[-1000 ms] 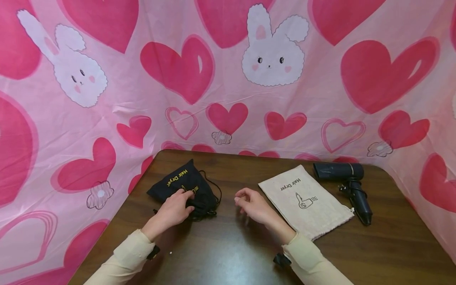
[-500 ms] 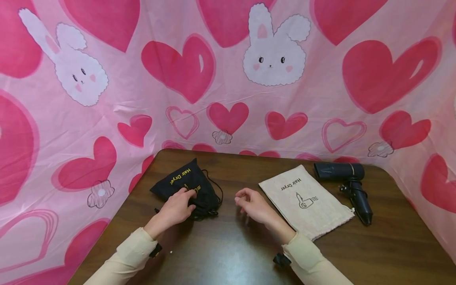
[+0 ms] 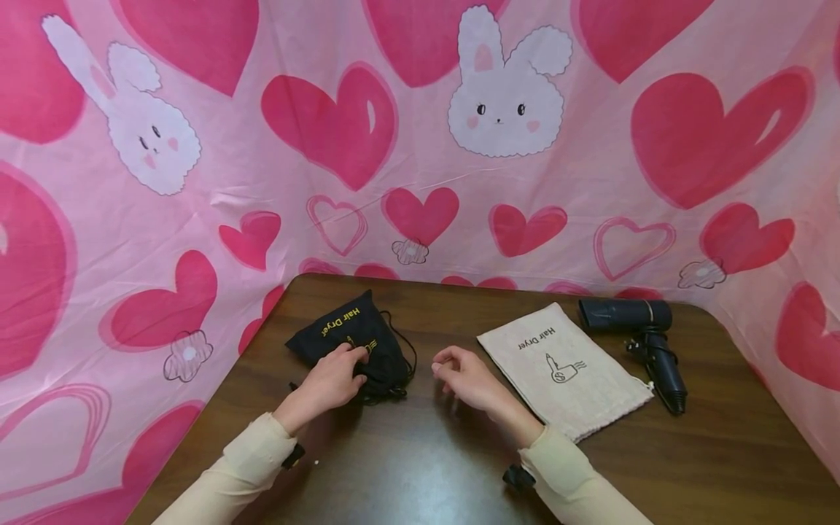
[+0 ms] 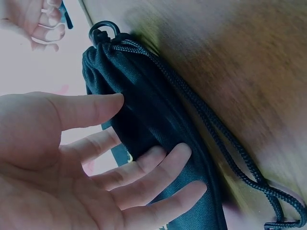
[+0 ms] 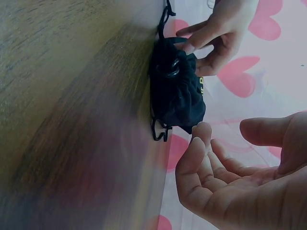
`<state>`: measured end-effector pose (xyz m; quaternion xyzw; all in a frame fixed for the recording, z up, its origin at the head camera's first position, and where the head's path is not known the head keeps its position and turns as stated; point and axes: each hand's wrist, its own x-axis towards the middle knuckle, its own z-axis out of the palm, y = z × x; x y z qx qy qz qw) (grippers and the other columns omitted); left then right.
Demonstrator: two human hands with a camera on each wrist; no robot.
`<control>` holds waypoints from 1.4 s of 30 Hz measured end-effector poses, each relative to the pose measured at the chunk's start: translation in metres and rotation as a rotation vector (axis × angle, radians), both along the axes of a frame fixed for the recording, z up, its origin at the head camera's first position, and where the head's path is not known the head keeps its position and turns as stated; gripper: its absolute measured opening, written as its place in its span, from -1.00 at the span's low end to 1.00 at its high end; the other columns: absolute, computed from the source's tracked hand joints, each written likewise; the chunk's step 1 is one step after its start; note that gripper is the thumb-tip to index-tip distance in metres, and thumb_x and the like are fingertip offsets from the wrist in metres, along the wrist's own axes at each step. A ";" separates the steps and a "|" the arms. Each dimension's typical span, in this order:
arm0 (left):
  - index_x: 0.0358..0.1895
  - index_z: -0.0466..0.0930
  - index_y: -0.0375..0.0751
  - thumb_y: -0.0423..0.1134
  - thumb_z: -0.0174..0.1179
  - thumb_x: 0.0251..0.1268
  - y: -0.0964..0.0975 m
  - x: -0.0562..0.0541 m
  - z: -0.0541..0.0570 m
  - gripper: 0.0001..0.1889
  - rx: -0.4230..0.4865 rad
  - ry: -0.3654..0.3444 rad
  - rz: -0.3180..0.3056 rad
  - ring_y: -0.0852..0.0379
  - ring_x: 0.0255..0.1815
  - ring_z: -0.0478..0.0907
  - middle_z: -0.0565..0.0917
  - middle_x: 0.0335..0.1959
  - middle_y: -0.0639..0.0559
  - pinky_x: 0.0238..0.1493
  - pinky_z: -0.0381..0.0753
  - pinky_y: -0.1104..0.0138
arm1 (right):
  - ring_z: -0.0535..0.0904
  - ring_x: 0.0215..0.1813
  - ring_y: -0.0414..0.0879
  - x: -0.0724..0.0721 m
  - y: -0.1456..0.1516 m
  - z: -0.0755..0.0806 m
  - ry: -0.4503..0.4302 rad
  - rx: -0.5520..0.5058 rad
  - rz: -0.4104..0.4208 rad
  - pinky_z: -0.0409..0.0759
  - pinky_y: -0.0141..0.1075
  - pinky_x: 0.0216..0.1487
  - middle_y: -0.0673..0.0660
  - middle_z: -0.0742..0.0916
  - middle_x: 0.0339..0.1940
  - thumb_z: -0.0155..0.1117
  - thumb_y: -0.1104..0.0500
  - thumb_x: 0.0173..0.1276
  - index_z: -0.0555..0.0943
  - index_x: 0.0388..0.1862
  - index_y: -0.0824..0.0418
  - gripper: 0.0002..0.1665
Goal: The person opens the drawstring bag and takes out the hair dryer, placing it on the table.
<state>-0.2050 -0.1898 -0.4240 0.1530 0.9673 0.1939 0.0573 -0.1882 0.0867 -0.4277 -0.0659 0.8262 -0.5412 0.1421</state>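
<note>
Moved since the earlier frames: your left hand (image 3: pixel 328 383) and the bag (image 3: pixel 379 364), both shifted slightly toward 3 o'clock; your right hand (image 3: pixel 472 383) is unchanged in position. Clock bearings are read on the head view, with 12 at the far edge of the table (image 3: pixel 420 467).

Bag: black, yellow "Hair Dryer" lettering, resting on the table at about 10 o'clock from its middle. Its cord (image 4: pixel 184 86) loops out from the gathered mouth.

Left hand: your fingers lie on the bag, spread and slightly bent, thumb well apart from them; contact is by touch, with the bag ungripped.

Right hand: loosely curled, thumb apart from the fingers, palm unoccupied. From it the bag bears between 9 and 10 o'clock, well apart.

Pouch (image 3: pixel 564 375): pale, printed, flat on the table, at 3 o'clock from your right hand.

Dryer (image 3: pixel 620 316): black, just beyond the pouch toward 2 o'clock, nozzle toward 9, handle toward 5.
</note>
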 end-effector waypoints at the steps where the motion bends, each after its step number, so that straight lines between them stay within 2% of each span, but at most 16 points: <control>1: 0.05 0.69 -0.21 -0.36 0.45 0.32 0.000 -0.001 0.000 -0.72 0.000 0.001 -0.005 -0.09 -0.14 0.58 0.62 -0.03 -0.19 0.05 0.63 -0.10 | 0.67 -0.25 0.12 0.000 0.000 0.000 0.002 -0.003 0.001 0.60 -0.21 -0.29 0.24 0.76 -0.15 0.23 0.13 0.61 0.61 0.13 0.31 -0.70; 7: 0.06 0.69 -0.21 -0.36 0.43 0.33 0.000 -0.002 0.000 -0.73 -0.006 -0.021 -0.015 -0.08 -0.13 0.56 0.61 -0.01 -0.19 0.06 0.63 -0.08 | 0.67 -0.25 0.13 -0.002 -0.003 -0.001 0.009 -0.017 0.009 0.57 -0.22 -0.33 0.22 0.75 -0.21 0.23 0.15 0.60 0.63 0.09 0.31 -0.74; 15: 0.05 0.68 -0.20 -0.36 0.43 0.33 0.002 -0.003 0.001 -0.74 0.008 -0.034 -0.017 -0.08 -0.16 0.56 0.60 0.00 -0.18 0.05 0.64 -0.06 | 0.66 -0.22 0.16 -0.002 -0.006 0.002 -0.016 -0.004 0.017 0.58 -0.21 -0.29 0.23 0.75 -0.16 0.23 0.13 0.62 0.62 0.12 0.29 -0.73; 26: 0.10 0.69 -0.17 -0.33 0.42 0.37 0.005 -0.004 0.000 -0.72 0.020 -0.049 -0.015 -0.08 -0.16 0.54 0.60 0.02 -0.17 0.05 0.66 -0.05 | 0.68 -0.22 0.19 -0.005 -0.010 0.000 0.002 -0.005 0.016 0.58 -0.23 -0.32 0.27 0.76 -0.15 0.22 0.16 0.61 0.64 0.06 0.27 -0.78; 30: 0.16 0.68 -0.11 -0.28 0.40 0.41 0.002 -0.002 0.000 -0.69 0.045 -0.052 -0.007 -0.07 -0.13 0.56 0.61 0.06 -0.16 0.05 0.67 -0.08 | 0.68 -0.23 0.19 -0.007 -0.012 -0.002 -0.002 -0.015 0.015 0.59 -0.22 -0.32 0.28 0.76 -0.14 0.22 0.17 0.61 0.64 0.06 0.28 -0.78; 33: 0.21 0.63 -0.15 -0.27 0.39 0.41 -0.002 0.000 0.000 -0.65 0.092 -0.047 0.004 -0.06 -0.06 0.59 0.61 0.06 -0.14 0.09 0.65 -0.07 | 0.68 -0.23 0.18 -0.009 -0.013 -0.004 -0.024 -0.013 0.010 0.61 -0.20 -0.29 0.28 0.76 -0.14 0.22 0.16 0.61 0.63 0.07 0.28 -0.78; 36: 0.18 0.58 -0.22 -0.27 0.41 0.40 -0.006 0.004 0.002 -0.64 0.154 -0.041 0.029 -0.05 -0.06 0.57 0.62 -0.03 -0.12 0.06 0.64 -0.01 | 0.68 -0.24 0.16 -0.012 -0.014 -0.006 -0.046 -0.008 0.006 0.63 -0.17 -0.26 0.27 0.76 -0.14 0.23 0.16 0.61 0.63 0.07 0.27 -0.78; 38: 0.11 0.58 -0.25 -0.26 0.42 0.39 -0.009 0.007 0.004 -0.67 0.196 -0.049 0.042 -0.03 -0.14 0.55 0.61 -0.14 -0.09 -0.03 0.65 0.04 | 0.67 -0.24 0.15 -0.014 -0.015 -0.007 -0.053 -0.007 0.006 0.64 -0.15 -0.24 0.27 0.76 -0.14 0.23 0.16 0.62 0.63 0.07 0.28 -0.77; 41: -0.05 0.61 -0.24 -0.23 0.39 0.42 -0.016 0.010 0.004 -0.78 0.238 -0.120 0.047 0.00 -0.30 0.53 0.60 -0.33 -0.05 -0.22 0.62 0.12 | 0.68 -0.24 0.15 -0.016 -0.017 -0.007 -0.056 -0.009 0.006 0.65 -0.14 -0.23 0.26 0.76 -0.14 0.22 0.16 0.62 0.63 0.08 0.28 -0.77; 42: -0.09 0.62 -0.24 -0.20 0.36 0.46 -0.022 0.008 -0.003 -0.80 0.243 -0.139 0.020 0.01 -0.35 0.52 0.59 -0.37 -0.03 -0.28 0.60 0.15 | 0.68 -0.24 0.15 -0.017 -0.017 -0.007 -0.056 -0.011 0.006 0.65 -0.14 -0.23 0.26 0.76 -0.14 0.22 0.16 0.62 0.63 0.07 0.28 -0.77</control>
